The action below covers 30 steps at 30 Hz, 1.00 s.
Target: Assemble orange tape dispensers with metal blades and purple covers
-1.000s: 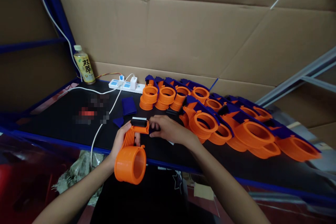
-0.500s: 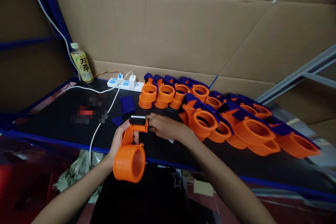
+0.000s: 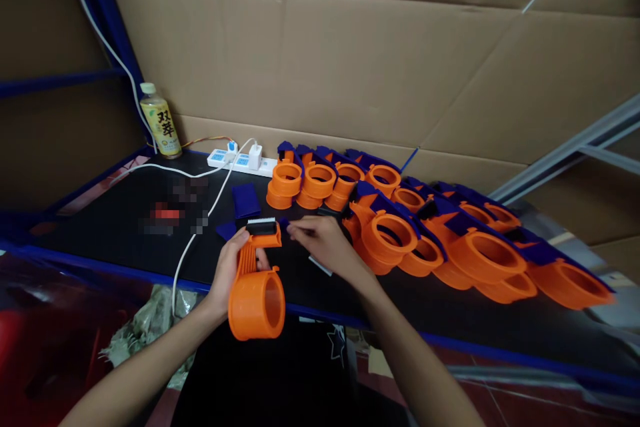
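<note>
1. Left hand [image 3: 227,273]: left of lower centre; fingers wrapped around the ribbed grip of an orange dispenser.
2. Dispenser [image 3: 250,303]: lower centre of the frame, held in front of the table's near edge; ring at the bottom, head at the top.
3. Roller [image 3: 261,228]: black, set across the dispenser's head.
4. Blade [image 3: 261,219]: white, toothed, along the roller's upper side.
5. Right hand [image 3: 325,241]: centre, just beside the dispenser's head and apart from it; fingers bunched together, tips toward the head; cannot tell whether they pinch anything.
6. Blue bit [image 3: 283,222]: small, between the head and the right fingertips; contact unclear.
7. Blue panel [image 3: 246,201]: flat on the table, behind the head.
8. Blue piece [image 3: 226,231]: on the table, just beside the left hand.
9. Units [image 3: 453,257]: many, orange with blue, massed from centre to right of the frame.
10. Power strip [image 3: 266,167]: white, left of the units, 1 white charger [image 3: 255,158] plugged in.
11. Cable [image 3: 193,238]: white, running from the charger over the near edge.
12. Bottle [image 3: 161,123]: yellow label, upright, upper left.
13. Table [image 3: 115,230]: black top, blue edge.
</note>
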Tool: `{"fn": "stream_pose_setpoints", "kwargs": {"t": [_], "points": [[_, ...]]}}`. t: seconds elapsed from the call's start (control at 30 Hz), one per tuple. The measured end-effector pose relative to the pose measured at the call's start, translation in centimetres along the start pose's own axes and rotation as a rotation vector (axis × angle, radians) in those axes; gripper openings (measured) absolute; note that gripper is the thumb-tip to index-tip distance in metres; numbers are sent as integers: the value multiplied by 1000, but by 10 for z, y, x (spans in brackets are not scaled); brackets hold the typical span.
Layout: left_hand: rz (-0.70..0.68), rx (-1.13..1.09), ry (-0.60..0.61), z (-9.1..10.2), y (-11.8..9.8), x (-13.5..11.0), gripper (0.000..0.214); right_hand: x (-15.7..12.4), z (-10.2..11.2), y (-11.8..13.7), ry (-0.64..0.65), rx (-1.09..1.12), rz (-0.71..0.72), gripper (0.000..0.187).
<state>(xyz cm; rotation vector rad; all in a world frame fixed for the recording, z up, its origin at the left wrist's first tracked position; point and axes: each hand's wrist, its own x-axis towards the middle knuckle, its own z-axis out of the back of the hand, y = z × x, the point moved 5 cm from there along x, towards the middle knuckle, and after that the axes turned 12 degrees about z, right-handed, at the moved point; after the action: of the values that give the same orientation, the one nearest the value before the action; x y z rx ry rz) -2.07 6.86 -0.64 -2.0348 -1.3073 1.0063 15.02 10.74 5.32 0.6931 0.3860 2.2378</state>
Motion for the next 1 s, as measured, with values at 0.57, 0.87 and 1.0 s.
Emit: {"fn": "stream_pose_setpoints", "kwargs": {"t": [0.57,0.87,1.0], "points": [[-28,93,37,-6,0,1,32,-33,6,24,-330,205,23,29],[-4,147,55,-7,1,2,32,-37,3,18,-284,263,26,43],[-19,157,80,-9,1,-1,33,-41,0,21,-327,198,73,43]]}}
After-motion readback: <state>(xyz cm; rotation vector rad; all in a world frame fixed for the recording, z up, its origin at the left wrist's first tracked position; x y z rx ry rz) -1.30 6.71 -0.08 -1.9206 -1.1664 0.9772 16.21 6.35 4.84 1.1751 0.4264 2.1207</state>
